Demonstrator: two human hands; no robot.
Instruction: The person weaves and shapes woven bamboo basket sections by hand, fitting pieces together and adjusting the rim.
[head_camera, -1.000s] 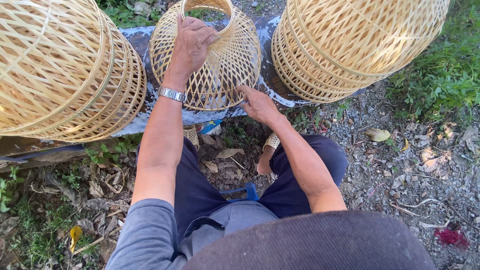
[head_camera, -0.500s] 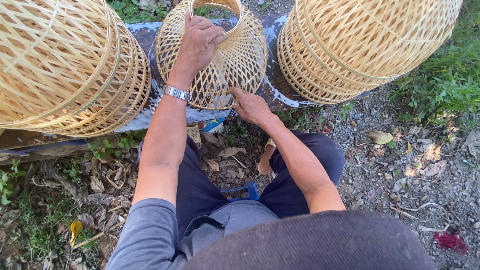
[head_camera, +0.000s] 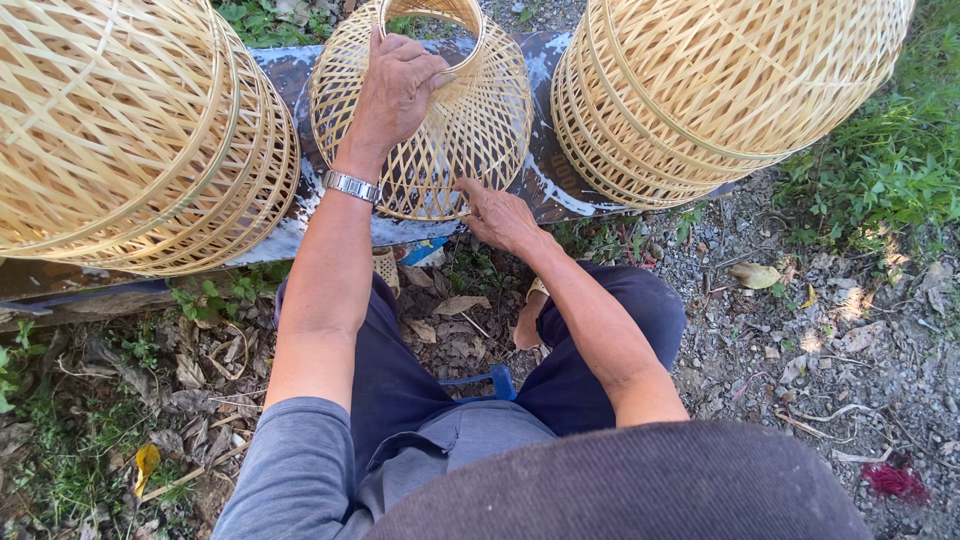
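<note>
Gripping the basket's (head_camera: 470, 130) neck, the left hand (head_camera: 400, 85) steadies it; below that grip, right hand (head_camera: 497, 215) fingers pinch its rim.

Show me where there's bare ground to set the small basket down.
Bare gravel lies right of the right knee, below the right big basket. The board is crowded: small basket, held by left hand and right hand, sits between both big baskets, left one.

Tan lattice-woven basket (head_camera: 470, 130); silver wristwatch (head_camera: 352, 186); navy trousers (head_camera: 400, 380).
</note>
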